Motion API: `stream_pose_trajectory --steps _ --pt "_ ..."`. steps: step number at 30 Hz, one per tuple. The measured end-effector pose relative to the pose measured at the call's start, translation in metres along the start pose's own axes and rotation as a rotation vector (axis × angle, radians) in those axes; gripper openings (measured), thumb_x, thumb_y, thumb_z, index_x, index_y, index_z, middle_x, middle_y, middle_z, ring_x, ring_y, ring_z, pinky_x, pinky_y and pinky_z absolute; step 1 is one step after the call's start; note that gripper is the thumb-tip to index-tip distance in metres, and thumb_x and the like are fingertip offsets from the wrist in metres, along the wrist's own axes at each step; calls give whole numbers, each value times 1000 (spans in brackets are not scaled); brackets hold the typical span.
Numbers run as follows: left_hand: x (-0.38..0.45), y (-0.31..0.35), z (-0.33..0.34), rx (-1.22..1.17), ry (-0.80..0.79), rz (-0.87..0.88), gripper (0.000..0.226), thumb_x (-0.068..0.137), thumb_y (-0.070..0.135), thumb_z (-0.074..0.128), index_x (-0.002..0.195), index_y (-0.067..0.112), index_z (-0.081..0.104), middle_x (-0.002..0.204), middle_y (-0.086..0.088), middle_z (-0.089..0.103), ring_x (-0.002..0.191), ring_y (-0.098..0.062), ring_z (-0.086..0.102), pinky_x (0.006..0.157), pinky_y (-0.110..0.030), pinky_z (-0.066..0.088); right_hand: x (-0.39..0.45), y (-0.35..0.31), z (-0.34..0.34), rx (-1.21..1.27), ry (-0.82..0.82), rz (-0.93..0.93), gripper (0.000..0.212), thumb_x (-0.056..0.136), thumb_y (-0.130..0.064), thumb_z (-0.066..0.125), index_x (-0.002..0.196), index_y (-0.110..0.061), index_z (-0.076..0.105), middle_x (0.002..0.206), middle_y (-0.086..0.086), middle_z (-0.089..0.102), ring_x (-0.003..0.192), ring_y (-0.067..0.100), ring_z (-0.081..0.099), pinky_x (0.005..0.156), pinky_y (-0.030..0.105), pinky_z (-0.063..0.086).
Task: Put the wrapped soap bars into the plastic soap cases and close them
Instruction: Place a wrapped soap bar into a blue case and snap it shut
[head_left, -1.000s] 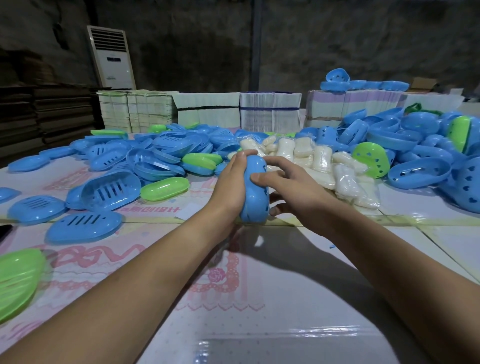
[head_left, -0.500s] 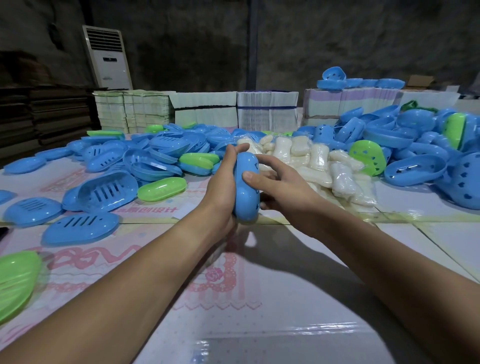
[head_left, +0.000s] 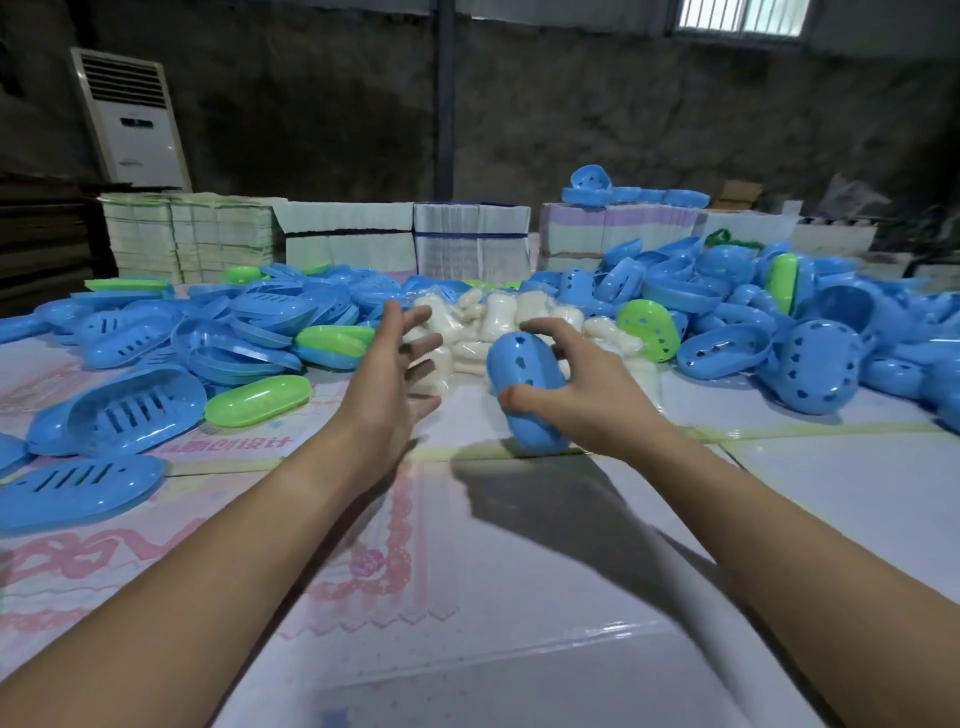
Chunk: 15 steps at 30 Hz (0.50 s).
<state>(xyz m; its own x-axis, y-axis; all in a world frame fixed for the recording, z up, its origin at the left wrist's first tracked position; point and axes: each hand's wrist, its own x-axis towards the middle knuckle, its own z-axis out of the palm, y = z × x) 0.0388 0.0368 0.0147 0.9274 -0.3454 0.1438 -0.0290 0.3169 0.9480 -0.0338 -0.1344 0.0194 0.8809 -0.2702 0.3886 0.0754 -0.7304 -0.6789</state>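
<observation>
My right hand (head_left: 576, 395) grips a closed blue soap case (head_left: 527, 389) with round holes, thumb at its near side and fingers over its far side, just above the table. My left hand (head_left: 395, 384) hovers to the left of the case with fingers spread, holding nothing. Right behind both hands lies a heap of white wrapped soap bars (head_left: 498, 317).
Blue slotted case halves (head_left: 130, 415) and a closed green case (head_left: 258, 401) lie at the left. A big pile of blue holed case halves (head_left: 815, 364) with a green one (head_left: 649, 330) fills the right. Stacks of flat cartons (head_left: 467, 239) line the table's back.
My left hand has let go of the blue case and opened, moving off to the left. My right hand now holds the case alone, and it has turned so its holed side faces up.
</observation>
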Motion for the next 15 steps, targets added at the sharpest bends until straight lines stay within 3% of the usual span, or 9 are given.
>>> stream_pose_trajectory --steps 4,6,9,12,15 --pt "1 0 -2 48 20 10 47 105 57 26 121 29 61 129 -4 62 129 -26 51 110 -51 41 -20 40 -68 -315 99 113 69 66 -51 76 126 -36 45 90 -15 53 82 11 57 67 33 46" --pt "4 -2 -2 62 3 16 46 105 57 26 115 30 63 124 -2 65 124 -25 55 104 -48 44 -30 66 -104 -490 149 218 70 66 -54 74 126 -34 45 85 -14 51 82 17 55 67 33 42" --pt "9 -6 -5 66 -23 23 48 105 57 27 111 30 66 119 -2 69 113 -21 60 91 -42 49 -45 108 -150 -723 96 429 69 67 -62 70 124 -31 45 95 -3 54 87 23 51 66 35 40" --pt "12 -12 -9 102 -49 36 51 103 61 29 103 30 70 113 -1 73 104 -20 64 83 -41 49 -57 144 -186 -754 84 605 63 72 -62 67 121 -28 50 100 1 56 90 24 50 72 36 44" --pt "18 -20 -14 107 -53 42 53 99 67 33 107 32 72 113 1 76 109 -23 66 91 -48 49 -62 171 -215 -841 116 676 56 79 -61 61 124 -29 54 112 6 62 106 29 53 89 44 49"
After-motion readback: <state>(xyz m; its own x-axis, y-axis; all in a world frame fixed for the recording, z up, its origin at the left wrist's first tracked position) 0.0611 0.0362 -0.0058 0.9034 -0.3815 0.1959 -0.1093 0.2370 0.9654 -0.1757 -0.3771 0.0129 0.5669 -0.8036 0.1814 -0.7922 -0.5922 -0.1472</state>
